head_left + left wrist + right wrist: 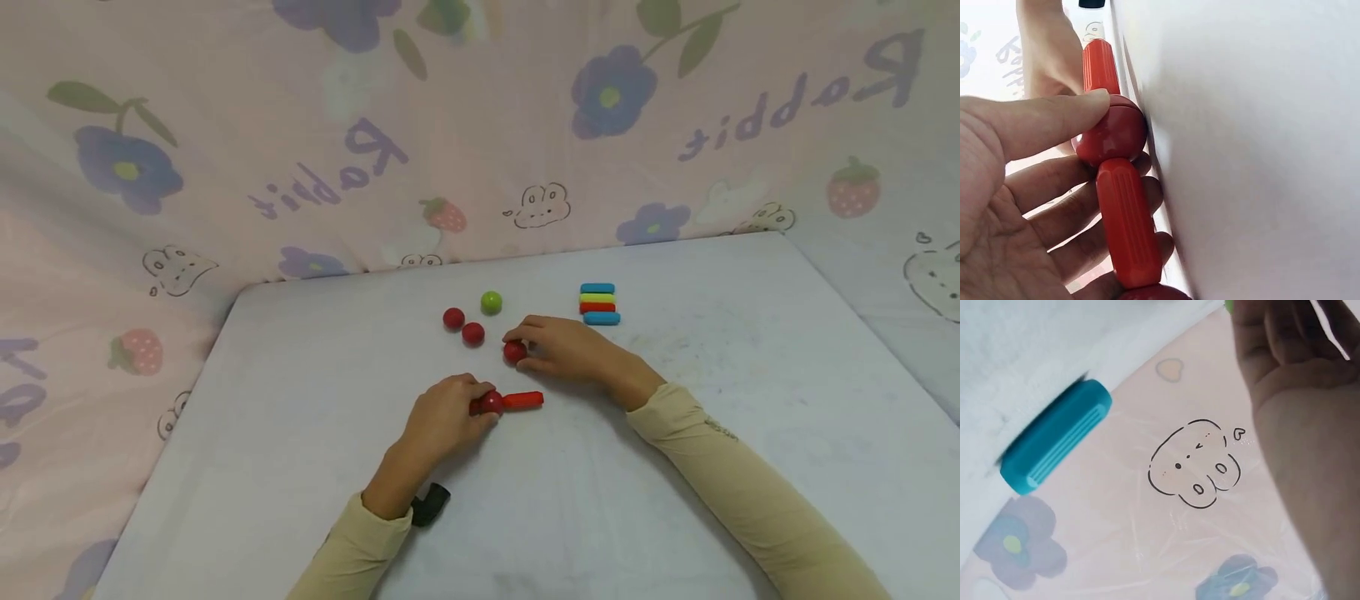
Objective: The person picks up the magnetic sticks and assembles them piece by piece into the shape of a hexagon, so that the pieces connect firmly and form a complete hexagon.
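My left hand (446,417) grips a red ball (492,402) with a red stick (523,401) extending from its right side. Up close in the left wrist view, the thumb presses that ball, and a second red stick (1127,225) runs from it along the fingers. Another red ball (1155,294) shows partly at that stick's lower end. Farther back and to the right, my right hand (566,346) pinches a separate red ball (514,352) between thumb and fingers. In the right wrist view the fingertips are cut off by the frame.
Beyond the hands lie two red balls (473,334) and a green ball (491,302). Blue, yellow-green and red sticks (597,298) lie in a stack-like row at the back right. A black object (431,505) is partly hidden by the left sleeve. Patterned cloth (480,150) borders the white table.
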Available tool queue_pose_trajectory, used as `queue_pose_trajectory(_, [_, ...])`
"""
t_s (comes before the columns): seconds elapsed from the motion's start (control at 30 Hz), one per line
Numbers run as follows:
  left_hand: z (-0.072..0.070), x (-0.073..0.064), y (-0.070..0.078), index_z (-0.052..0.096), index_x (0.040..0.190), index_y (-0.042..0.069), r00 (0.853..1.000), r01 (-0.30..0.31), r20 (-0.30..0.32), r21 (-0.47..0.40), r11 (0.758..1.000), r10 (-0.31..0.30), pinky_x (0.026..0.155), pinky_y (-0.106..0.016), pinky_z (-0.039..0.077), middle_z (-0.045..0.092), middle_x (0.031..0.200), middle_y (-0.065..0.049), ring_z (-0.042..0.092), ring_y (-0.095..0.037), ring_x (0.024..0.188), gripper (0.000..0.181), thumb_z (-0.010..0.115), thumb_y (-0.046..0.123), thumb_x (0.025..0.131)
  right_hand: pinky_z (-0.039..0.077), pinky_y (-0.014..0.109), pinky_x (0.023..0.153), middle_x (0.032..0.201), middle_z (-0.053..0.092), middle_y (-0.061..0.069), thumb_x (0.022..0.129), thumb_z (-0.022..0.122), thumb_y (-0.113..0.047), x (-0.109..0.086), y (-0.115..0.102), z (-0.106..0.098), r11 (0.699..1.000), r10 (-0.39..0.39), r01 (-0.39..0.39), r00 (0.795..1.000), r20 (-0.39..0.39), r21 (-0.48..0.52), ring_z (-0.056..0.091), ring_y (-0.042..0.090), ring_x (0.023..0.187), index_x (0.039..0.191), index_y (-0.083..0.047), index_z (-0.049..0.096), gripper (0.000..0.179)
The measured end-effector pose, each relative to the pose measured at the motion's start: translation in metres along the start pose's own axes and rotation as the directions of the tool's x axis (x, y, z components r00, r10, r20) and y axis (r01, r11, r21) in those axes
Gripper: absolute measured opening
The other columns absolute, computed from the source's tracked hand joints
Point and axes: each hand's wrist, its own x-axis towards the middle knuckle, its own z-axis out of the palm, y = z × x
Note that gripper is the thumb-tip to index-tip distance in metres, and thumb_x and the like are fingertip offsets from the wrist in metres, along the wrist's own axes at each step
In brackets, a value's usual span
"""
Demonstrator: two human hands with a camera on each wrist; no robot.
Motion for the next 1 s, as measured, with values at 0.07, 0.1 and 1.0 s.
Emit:
queue_pose_trajectory(0.07, [0.0,0.0,-0.001,0.073,0.12,0.011,1.0,0.011,0.003,-0.005,1.0,-0.011,0.071,-0.027,0.05,0.071,0.101,-0.003,0.059,-0.014,0.084,0.038,0.079,0.025,0.085,0.055,0.032,0.093,0.12,0.065,-0.003,0.091,0.072,-0.034,-0.004,0.002,0.0,1.0,0.017,-0.017,1.0,0.006,-0.005,0.063,0.012,0.106,0.131,-0.021,0.064,0.043])
queue_pose_trajectory(0.1, [0.0,0.0,-0.002,0.073,0.12,0.011,1.0,0.017,0.005,-0.007,1.0,-0.017,0.072,-0.028,0.05,0.07,0.101,-0.003,0.059,-0.014,0.084,0.038,0.079,0.025,0.085,0.055,0.032,0.092,0.12,0.065,-0.003,0.091,0.072,-0.034,-0.006,0.003,-0.001,1.0,0.023,-0.023,1.0,0.008,-0.009,0.063,0.012,0.106,0.131,-0.021,0.064,0.043])
queue_pose_trajectory(1.0, [-0.003,0.005,-0.008,0.072,0.122,0.015,0.996,0.075,-0.042,-0.011,0.997,-0.075,0.077,-0.032,0.053,0.072,0.107,-0.002,0.063,-0.017,0.093,0.039,0.08,0.024,0.084,0.056,0.035,0.085,0.11,0.065,-0.006,0.089,0.073,-0.033,-0.063,-0.01,-0.002,0.999,0.026,-0.026,0.999,-0.038,-0.025,0.062,0.009,0.095,0.126,-0.018,0.065,0.04])
